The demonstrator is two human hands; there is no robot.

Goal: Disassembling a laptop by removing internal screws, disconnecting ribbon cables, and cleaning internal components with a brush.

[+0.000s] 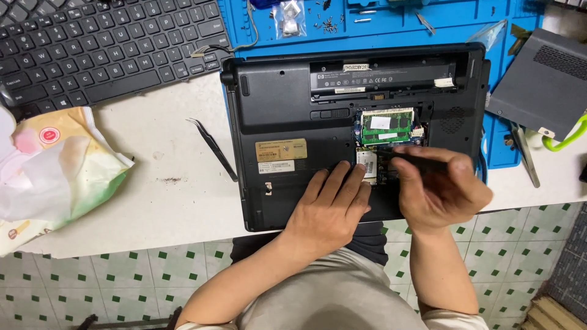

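Under both hands lies the laptop (pixel 287 128), flipped bottom up on the white bench (pixel 165 201), its near edge flush with the bench edge just below the wrists. Beyond it a blue mat (pixel 391 27) holds loose screws; left of the hands sit a keyboard (pixel 104 46) and black tweezers (pixel 214 148).

The left hand (pixel 333 205) rests flat and open on the case, fingertips touching the small white card (pixel 367 164) in the uncovered bay. The right hand (pixel 437 186) is closed around a dark, thin tool (pixel 419 160), its tip pointing left into the bay just beyond the left fingertips; a green memory module (pixel 386 126) sits just past it.

The step looks like working the card loose. The next move likely calls for a fine, shallow tip motion: the bay walls crowd it, and open room lies only upward and toward the wrists.
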